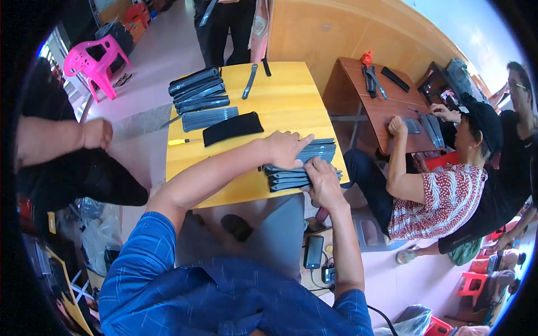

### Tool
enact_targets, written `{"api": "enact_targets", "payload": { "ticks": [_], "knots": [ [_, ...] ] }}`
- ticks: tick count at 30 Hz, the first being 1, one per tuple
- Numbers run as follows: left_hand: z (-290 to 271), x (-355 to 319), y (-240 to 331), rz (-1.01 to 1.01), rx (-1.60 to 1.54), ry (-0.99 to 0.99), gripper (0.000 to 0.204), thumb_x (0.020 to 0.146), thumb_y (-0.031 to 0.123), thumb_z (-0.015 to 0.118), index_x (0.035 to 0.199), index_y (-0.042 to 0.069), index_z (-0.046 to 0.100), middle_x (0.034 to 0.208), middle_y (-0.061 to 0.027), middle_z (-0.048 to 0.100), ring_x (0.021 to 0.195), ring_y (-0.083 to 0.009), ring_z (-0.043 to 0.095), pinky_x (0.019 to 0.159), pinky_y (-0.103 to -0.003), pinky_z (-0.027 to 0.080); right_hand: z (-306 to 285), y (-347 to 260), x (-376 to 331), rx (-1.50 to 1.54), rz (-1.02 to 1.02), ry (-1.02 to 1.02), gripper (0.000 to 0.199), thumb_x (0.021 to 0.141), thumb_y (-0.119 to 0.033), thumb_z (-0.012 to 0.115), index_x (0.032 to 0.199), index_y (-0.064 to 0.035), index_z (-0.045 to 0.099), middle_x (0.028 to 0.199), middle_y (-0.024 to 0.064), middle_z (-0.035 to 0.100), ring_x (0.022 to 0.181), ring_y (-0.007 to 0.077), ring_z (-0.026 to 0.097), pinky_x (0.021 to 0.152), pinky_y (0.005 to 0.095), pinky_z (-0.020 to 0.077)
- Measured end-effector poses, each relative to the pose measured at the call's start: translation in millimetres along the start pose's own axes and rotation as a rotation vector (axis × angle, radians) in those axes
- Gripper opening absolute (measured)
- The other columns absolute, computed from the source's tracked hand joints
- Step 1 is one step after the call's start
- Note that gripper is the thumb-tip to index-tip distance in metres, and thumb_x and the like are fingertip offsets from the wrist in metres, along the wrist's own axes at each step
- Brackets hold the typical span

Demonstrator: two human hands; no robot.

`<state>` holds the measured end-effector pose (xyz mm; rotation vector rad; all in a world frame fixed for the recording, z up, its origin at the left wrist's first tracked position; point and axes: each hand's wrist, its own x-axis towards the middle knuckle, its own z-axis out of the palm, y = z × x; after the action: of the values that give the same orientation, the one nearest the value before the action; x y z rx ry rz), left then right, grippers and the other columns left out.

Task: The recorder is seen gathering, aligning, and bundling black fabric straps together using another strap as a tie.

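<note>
The pile of dark flat cases [302, 168] is sitting at the near right edge of the yellow tabletop [280, 95], close to the person, so both hands can reach it easily. The left hand [287, 147] is lying flat on top of the pile, fingers stretched out and loose, pressing it down so it does not slide. The right hand [321, 180] is curling around the near side of the pile, its grip closing on the bottom cases to keep them neat. Farther left, a black pouch [232, 129] and a yellow-handled tool [182, 141] are lying apart. At the far left, more dark cases [199, 89] are waiting in another stack. Another person [443, 185] is working at a brown table [381, 106] on the right.
</note>
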<state>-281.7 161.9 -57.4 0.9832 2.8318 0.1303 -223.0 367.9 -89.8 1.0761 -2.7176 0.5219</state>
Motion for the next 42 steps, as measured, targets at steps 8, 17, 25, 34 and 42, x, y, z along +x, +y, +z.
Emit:
{"api": "enact_targets", "payload": {
  "ticks": [8,17,25,34,42],
  "knots": [
    [0.8,-10.3,-0.8,-0.036,-0.037,-0.069,0.082,0.092,0.036,0.063,0.159,0.009,0.024,0.136,-0.0242,0.055,0.121,-0.0387,0.059,0.1,-0.048,0.048,-5.2,-6.3,3.9,0.019,0.021,0.124,0.066,0.056,-0.01,0.089,0.113,-0.0045,0.057,0.123,0.0153,0.052,0.116,0.0377,0.052,0.099,0.047,0.0451],
    [7.2,-2.2,-9.4,-0.046,-0.068,0.145,0.069,0.087,0.034,0.07,0.146,0.009,0.045,0.109,-0.018,0.069,0.1,-0.038,0.068,0.084,-0.051,0.054,-9.7,-6.5,-0.2,-0.076,-0.099,0.129,0.061,0.056,-0.016,0.09,0.11,-0.0076,0.063,0.139,0.0133,0.049,0.135,0.038,0.043,0.109,0.0512,0.0391],
    [15.5,0.9,-12.3,0.023,-0.122,0.179,0.057,0.082,0.039,0.073,0.129,0.009,0.059,0.107,-0.0183,0.07,0.1,-0.038,0.068,0.083,-0.051,0.054,-4.7,-12.3,9.4,0.017,-0.019,0.048,0.06,0.057,-0.012,0.089,0.11,-0.0072,0.062,0.144,0.0144,0.047,0.137,0.0392,0.042,0.109,0.0503,0.0406],
    [13.7,-8.4,-28.6,0.003,-0.159,0.145,0.066,0.082,0.046,0.073,0.135,0.011,0.057,0.111,-0.0182,0.069,0.106,-0.0373,0.066,0.089,-0.049,0.053,-9.7,-9.7,8.3,0.005,-0.027,0.037,0.058,0.054,-0.007,0.089,0.105,-0.0048,0.06,0.147,0.02,0.044,0.135,0.0431,0.043,0.111,0.0491,0.0401],
    [23.1,-16.9,-9.8,0.002,-0.195,0.185,0.067,0.088,0.055,0.062,0.135,0.007,0.055,0.113,-0.0218,0.067,0.105,-0.0401,0.065,0.089,-0.05,0.053,-13.2,-10.1,19.2,0.039,0.019,0.093,0.074,0.051,-0.01,0.091,0.117,-0.0065,0.06,0.141,0.0172,0.05,0.13,0.0411,0.047,0.106,0.0477,0.0447]
  ]
}}
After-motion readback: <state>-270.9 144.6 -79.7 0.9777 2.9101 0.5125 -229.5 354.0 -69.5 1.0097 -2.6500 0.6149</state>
